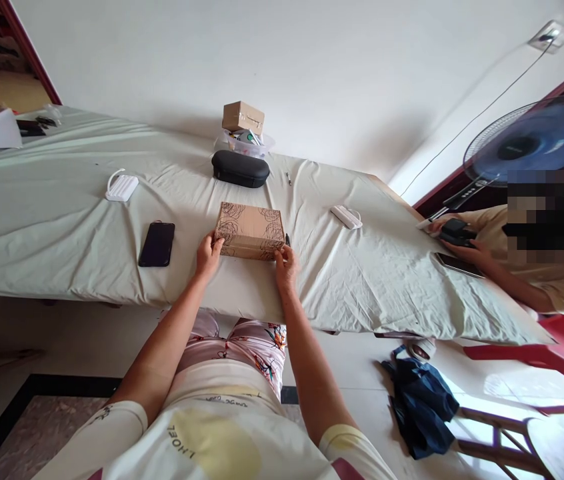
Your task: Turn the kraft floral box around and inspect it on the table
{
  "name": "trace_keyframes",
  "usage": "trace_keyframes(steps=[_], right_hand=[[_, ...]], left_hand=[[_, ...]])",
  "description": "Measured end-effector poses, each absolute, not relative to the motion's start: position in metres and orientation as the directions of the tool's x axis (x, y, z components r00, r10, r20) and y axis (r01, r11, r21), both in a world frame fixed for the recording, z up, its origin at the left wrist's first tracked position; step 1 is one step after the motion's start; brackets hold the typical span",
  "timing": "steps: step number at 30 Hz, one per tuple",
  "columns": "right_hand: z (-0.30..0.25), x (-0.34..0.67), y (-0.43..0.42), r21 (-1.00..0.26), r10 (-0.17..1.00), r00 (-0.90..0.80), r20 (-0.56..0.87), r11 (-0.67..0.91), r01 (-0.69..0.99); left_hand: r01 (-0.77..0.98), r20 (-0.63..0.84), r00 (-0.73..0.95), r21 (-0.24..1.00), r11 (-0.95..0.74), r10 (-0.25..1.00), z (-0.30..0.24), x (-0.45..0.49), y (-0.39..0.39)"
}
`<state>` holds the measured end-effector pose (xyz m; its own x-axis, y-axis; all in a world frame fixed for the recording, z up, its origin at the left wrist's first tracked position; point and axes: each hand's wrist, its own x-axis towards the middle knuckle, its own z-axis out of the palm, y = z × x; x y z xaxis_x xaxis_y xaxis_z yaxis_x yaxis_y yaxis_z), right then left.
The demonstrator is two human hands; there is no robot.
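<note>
A brown cardboard box (251,223) with dark swirling line patterns sits closed on the cloth-covered table (87,253) in front of me. My left hand (208,255) grips its near left corner, fingers closed along the side. At the near right corner, my right hand (286,263) holds the box with bent fingers. A small dark pointed thing (287,239) shows just beyond the right fingers; whether it touches them I cannot tell. Left of the box lies a black phone (157,245) with a dark screen. Behind the box rests a black zip case (241,169).
A clear tub (245,144) under a small carton (243,118) stands near the wall. White devices with loops (122,187) (347,217) lie on both sides. At right, another person's hands (457,241) hold a black object, near a phone (459,265) and a fan (522,147).
</note>
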<state>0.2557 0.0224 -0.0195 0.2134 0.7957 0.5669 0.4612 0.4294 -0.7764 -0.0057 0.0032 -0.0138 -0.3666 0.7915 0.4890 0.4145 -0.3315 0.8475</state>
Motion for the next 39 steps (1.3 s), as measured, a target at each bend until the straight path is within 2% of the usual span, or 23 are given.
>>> trace_keyframes(steps=[4,7,12,15,18,24,28,35,39], right_hand=[[-0.027,0.257,0.023,-0.686,0.793,0.139,0.594,0.408,0.602],[-0.029,0.254,0.020,-0.581,0.808,0.064,0.586,0.363,0.729],[-0.021,0.249,0.012,-0.458,0.899,0.062,0.434,0.161,0.874],[-0.015,0.247,0.009,-0.447,0.917,0.063,0.394,0.132,0.885],[-0.012,0.244,0.007,-0.462,0.908,0.054,0.414,0.159,0.872],[-0.010,0.235,0.005,-0.508,0.884,0.082,0.460,0.187,0.841],[-0.015,0.238,0.009,-0.527,0.881,0.075,0.467,0.209,0.824],[-0.021,0.246,0.013,-0.565,0.866,-0.051,0.498,0.368,0.738],[-0.016,0.243,0.007,-0.530,0.818,-0.142,0.557,0.482,0.697]], left_hand=[[0.523,0.479,-0.376,0.816,-0.246,0.793,-0.017,-0.003,0.005],[0.648,0.432,-0.371,0.754,-0.104,0.822,-0.014,0.001,0.000],[0.835,0.321,-0.322,0.540,0.107,0.891,-0.002,0.009,-0.014],[0.864,0.308,-0.322,0.483,0.144,0.895,0.003,0.013,-0.017],[0.865,0.331,-0.322,0.485,0.133,0.887,0.004,0.017,-0.017],[0.824,0.403,-0.342,0.563,0.064,0.849,0.001,0.024,-0.018],[0.817,0.392,-0.360,0.570,0.083,0.847,0.000,0.023,-0.019],[0.791,0.374,-0.425,0.596,0.137,0.824,-0.007,0.018,-0.014],[0.790,0.411,-0.439,0.600,0.126,0.799,-0.009,0.017,-0.013]])
